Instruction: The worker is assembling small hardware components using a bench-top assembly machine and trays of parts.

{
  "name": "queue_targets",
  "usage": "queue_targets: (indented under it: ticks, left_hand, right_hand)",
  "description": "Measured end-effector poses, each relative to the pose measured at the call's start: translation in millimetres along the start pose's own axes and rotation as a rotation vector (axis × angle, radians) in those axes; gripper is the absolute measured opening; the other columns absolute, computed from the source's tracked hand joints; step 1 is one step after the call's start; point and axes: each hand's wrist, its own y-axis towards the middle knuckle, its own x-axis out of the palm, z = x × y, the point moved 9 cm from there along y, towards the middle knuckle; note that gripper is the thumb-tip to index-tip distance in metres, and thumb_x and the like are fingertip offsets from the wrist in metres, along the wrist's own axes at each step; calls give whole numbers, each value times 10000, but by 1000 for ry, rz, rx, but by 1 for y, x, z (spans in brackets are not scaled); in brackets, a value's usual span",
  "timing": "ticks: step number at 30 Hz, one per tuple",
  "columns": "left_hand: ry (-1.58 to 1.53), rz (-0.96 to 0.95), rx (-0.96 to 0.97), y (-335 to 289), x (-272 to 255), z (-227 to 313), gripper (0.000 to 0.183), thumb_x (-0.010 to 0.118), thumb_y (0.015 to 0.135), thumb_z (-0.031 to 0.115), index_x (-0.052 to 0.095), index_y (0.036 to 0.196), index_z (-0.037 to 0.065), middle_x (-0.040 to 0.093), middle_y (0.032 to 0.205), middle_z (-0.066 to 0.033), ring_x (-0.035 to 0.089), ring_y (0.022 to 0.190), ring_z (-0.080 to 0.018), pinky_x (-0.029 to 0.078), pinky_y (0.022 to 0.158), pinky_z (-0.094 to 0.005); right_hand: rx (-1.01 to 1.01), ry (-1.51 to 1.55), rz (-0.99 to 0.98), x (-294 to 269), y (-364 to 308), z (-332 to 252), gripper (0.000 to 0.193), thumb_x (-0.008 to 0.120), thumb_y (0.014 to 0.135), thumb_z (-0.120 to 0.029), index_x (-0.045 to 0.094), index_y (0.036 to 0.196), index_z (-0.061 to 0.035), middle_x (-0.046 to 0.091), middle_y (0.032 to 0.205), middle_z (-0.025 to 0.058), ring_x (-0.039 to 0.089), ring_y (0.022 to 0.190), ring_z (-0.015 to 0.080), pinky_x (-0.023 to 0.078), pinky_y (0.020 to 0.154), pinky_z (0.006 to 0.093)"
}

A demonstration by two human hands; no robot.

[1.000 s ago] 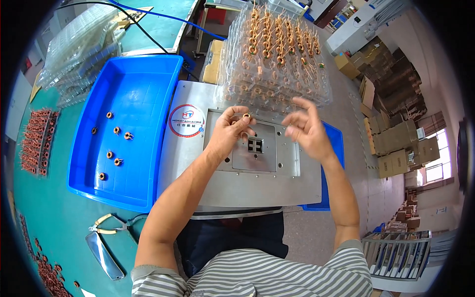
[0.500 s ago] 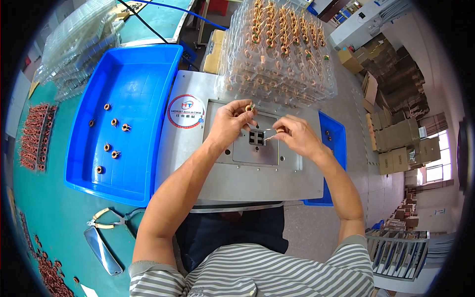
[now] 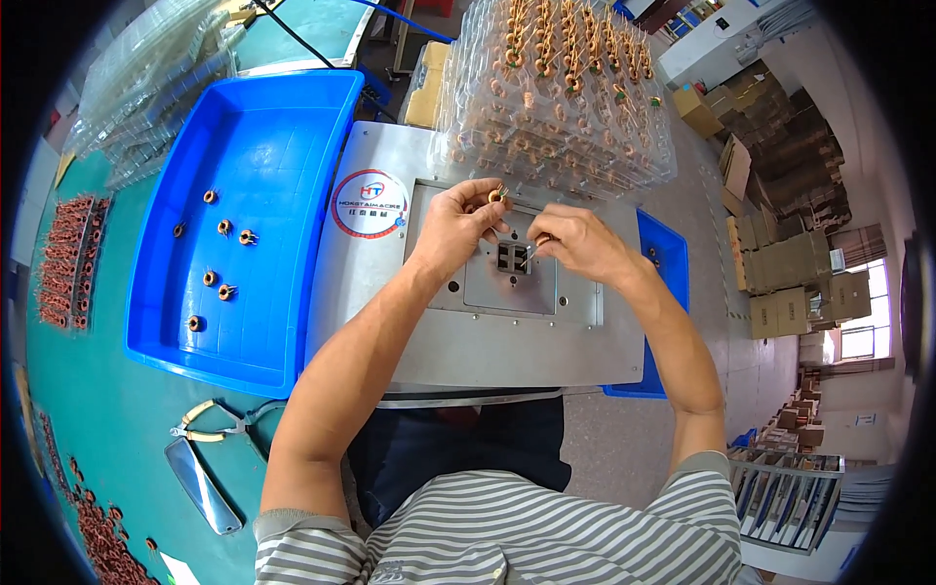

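Left grip (image 3: pixel 452 228) pinches copper coil (image 3: pixel 497 196); right grip (image 3: pixel 583 246) grasps second coil (image 3: pixel 543 239), leads (image 3: pixel 527 257) beside slotted opening (image 3: pixel 514 257) in metal machine top (image 3: pixel 439 356). Best approach, likely: light pinch, leads straight.

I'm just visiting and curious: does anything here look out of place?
Only slightly: one small reddish piece lies by itself on the green tabletop, apart from the reddish heap at lower left. Nothing looks plainly damaged.

The right grip (image 3: pixel 583 246), spread a second ago, now pinches a copper coil (image 3: pixel 543 239) beside the slotted opening (image 3: pixel 512 257).
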Motion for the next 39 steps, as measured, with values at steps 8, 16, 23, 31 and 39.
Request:
queue_targets:
  ticks: [8,16,23,31,39]
  left_hand:
    - [47,-6,-11,2,-1,-8,372,603,943,90,533,1281,-48,684,1053,-107,646,783,-121,507,625,-230]
    - [31,-4,-9,4,-4,-13,360,602,942,82,540,1274,-46,684,1045,-103,640,773,-116,506,633,-228]
    - [19,4,-11,6,-6,-19,355,608,940,84,550,1269,-35,686,1045,-100,642,777,-114,509,636,-228]
    - [-30,2,-22,13,-6,-34,364,618,935,86,547,1273,-31,686,1043,-102,644,783,-116,512,646,-228]
    - [-85,20,-46,17,29,-45,378,607,936,64,522,1292,-27,676,1058,-109,639,777,-119,504,654,-221]
  right_hand:
    - [-93,-57,77,13,3,3,170,716,775,-15,648,931,-2,615,859,122,635,753,270,502,674,387]
    - [120,114,98,31,3,27,146,706,784,-63,653,916,-30,604,832,146,616,777,325,490,706,404]
    - [31,-8,222,56,-1,20,125,712,755,-55,687,875,-28,597,819,133,620,760,317,495,686,396]
    - [74,27,252,65,-4,37,103,691,756,-40,687,858,-25,592,814,123,614,758,320,495,684,398]
    - [48,48,274,49,-34,56,105,692,751,-55,687,853,-29,601,823,111,622,741,299,502,671,390]
